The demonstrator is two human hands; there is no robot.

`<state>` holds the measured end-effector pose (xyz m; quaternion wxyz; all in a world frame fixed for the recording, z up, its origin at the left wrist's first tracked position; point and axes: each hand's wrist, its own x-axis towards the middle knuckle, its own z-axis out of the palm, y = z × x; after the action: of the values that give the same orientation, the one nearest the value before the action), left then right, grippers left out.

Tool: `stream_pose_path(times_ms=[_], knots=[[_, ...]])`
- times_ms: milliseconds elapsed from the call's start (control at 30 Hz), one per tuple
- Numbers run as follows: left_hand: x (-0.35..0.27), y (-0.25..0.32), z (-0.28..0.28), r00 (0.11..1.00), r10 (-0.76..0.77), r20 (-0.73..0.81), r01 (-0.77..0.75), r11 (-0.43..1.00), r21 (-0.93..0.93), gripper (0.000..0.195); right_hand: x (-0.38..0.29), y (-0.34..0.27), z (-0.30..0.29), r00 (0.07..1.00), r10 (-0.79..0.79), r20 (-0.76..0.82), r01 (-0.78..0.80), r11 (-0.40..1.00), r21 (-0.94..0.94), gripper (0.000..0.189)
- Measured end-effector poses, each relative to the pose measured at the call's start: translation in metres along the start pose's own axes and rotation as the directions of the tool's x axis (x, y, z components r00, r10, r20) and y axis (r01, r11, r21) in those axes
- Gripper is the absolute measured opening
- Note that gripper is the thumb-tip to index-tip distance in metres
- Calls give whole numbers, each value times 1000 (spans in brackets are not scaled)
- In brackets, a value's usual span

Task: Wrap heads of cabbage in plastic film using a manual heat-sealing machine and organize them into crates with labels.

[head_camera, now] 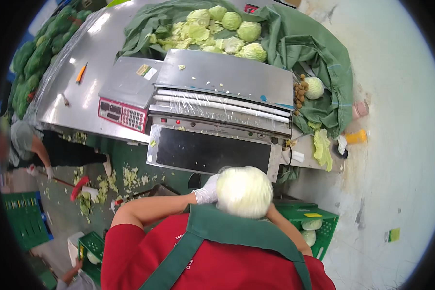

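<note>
A pale green cabbage head (244, 192) with a glossy surface is held up close to my chest, over the near edge of a film wrapping machine (221, 127). My left hand (209, 190), in a white glove, grips the cabbage on its left side. The right forearm reaches in behind the cabbage, which hides my right hand. Just beyond lies the machine's black heating plate (214, 150), with white film rollers (221, 105) and a steel top (224, 69) past it. Cabbage scraps are scattered over the machine.
A red-trimmed weighing scale (123, 112) and an orange-handled knife (81, 74) lie on the steel table (63, 105). Cabbages (249, 31) sit on green cloth (141, 29) beyond. A green crate (326, 232) holds cabbages at right. Leftward, a person (32, 145) holds a red broom (79, 187).
</note>
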<state>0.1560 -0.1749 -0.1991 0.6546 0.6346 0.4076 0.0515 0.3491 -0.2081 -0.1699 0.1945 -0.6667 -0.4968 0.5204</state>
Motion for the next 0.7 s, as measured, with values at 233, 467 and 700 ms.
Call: stream_pose_path(times_ms=[233,467,700], knots=[[-49,86,-48,992,115,60,-82,915,-396,58,-22,-206,-6,466,-596,654,-217,639,738,37],[-139,145,-81,991,59,117,82,420,-904,71,-67,-131,11,992,-114,49,-19,251,968,42],[-102,201,13,869,10,495,191,916,-354,105,-159,1,-26,942,-163,-294,319,154,935,57]])
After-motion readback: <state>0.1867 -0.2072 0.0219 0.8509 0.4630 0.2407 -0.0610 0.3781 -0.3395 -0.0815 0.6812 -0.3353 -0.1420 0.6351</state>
